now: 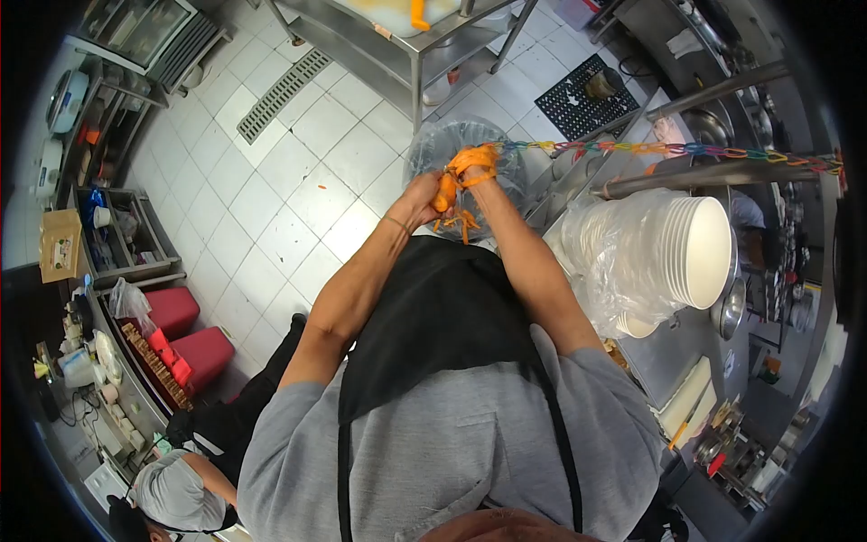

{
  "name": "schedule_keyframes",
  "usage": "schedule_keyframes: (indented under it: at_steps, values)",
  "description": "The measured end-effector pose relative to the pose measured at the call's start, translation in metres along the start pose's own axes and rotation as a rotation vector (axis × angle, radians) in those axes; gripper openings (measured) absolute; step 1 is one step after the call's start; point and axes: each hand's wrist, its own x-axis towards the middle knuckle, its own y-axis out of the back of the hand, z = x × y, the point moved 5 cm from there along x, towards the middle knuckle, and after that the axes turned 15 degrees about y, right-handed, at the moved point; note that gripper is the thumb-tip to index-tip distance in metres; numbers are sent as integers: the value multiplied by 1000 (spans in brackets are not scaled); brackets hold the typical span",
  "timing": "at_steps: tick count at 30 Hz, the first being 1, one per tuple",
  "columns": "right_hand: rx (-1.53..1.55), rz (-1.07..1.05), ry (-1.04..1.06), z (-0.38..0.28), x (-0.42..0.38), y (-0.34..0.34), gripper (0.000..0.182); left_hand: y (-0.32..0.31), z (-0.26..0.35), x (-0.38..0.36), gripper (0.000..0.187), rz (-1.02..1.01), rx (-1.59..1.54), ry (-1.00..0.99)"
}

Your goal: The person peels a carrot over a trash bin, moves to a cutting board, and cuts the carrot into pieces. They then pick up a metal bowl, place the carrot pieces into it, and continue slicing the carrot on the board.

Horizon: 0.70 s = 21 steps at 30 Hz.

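Observation:
My left hand [421, 198] is closed around a peeled-looking orange carrot [445, 193], held in front of my apron. Close beside it, my right hand [471, 172] is curled, with long orange carrot peelings [476, 159] draped over its fingers and wrist. Whatever the right fingers grip is hidden under those strips. Both hands are above a round bin lined with clear plastic [421, 147]. More carrot strips [465, 222] hang or lie below the hands, over the bin's near side.
A stack of white tubs [700, 253] in plastic wrap stands on the metal counter to the right. A coloured plastic chain [623, 147] stretches right from near the bin. Ahead is a steel table [397, 45]. A floor drain [284, 95] lies front left; another person [185, 488] is behind left.

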Motion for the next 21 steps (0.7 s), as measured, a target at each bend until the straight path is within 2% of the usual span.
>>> schedule_keyframes:
  at_steps: [4, 12, 17, 21]
  values:
    - [-100, 39, 30, -35, -7, -4, 24, -9, -5, -37, 38, 4, 158, -86]
    - [-186, 106, 92, -83, -11, 4, 25, -5, -17, -91, 41, 27, 177, -146]
    - [-166, 96, 83, -55, -18, -9, 26, -2, -11, -62, 40, 108, 241, -157]
    - [-156, 97, 105, -32, -23, -19, 26, -9, -12, -25, 38, 83, 238, -203]
